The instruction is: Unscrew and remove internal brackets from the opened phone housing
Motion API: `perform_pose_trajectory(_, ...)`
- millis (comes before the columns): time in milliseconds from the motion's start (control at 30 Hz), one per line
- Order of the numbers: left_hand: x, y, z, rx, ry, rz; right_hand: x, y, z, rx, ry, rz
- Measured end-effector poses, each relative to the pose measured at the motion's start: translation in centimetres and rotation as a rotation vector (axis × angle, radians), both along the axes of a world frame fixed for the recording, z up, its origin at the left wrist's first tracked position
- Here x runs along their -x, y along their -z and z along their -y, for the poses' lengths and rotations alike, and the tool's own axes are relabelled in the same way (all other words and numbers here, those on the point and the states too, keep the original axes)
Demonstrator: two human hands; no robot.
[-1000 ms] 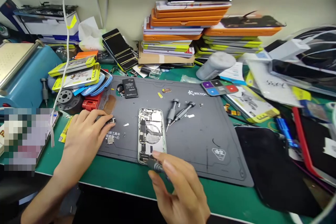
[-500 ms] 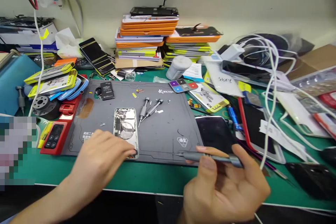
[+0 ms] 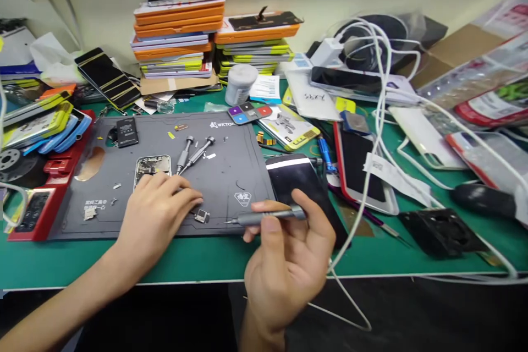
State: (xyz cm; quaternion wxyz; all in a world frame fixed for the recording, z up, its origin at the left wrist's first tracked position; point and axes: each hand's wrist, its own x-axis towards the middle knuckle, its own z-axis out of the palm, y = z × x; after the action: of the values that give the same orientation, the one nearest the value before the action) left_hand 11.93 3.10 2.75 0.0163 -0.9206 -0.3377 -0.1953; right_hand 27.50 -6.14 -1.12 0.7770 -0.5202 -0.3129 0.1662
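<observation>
My left hand (image 3: 159,212) is closed, its fingertips bunched at a small silver phone part (image 3: 202,215) just above the grey mat (image 3: 231,176) or touching it. Beneath that hand, its lower part hidden, lies an opened phone body (image 3: 153,164) with bare inner parts. My right hand (image 3: 289,264) grips a grey precision screwdriver (image 3: 268,216) between thumb and fingers, its tip pointing left above the mat's front edge. Two more screwdrivers (image 3: 193,154) lie crossed behind the phone. A black battery (image 3: 127,132) rests at the mat's back left.
A dark phone screen (image 3: 301,181) lies just right of the mat. A red device (image 3: 61,170) borders the left side. Stacked orange and yellow boxes (image 3: 177,27) stand at the back. White cables (image 3: 379,93) hang and loop across the right side.
The view has swung right, so things sit further left. My left hand has moved from the phone's lower edge to its right, where the small silver part now shows. The right hand still holds the screwdriver.
</observation>
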Motion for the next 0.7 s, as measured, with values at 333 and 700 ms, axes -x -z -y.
perform_pose_trajectory(333,0.96,-0.24,-0.41,0.123,0.026,-0.008,-0.57,-0.1,0.44,0.001,-0.097,-0.007)
perform_pose_trajectory(700,0.93,-0.29,-0.8,0.118,-0.031,0.021,-0.51,0.23,0.4,0.031,-0.118,0.017)
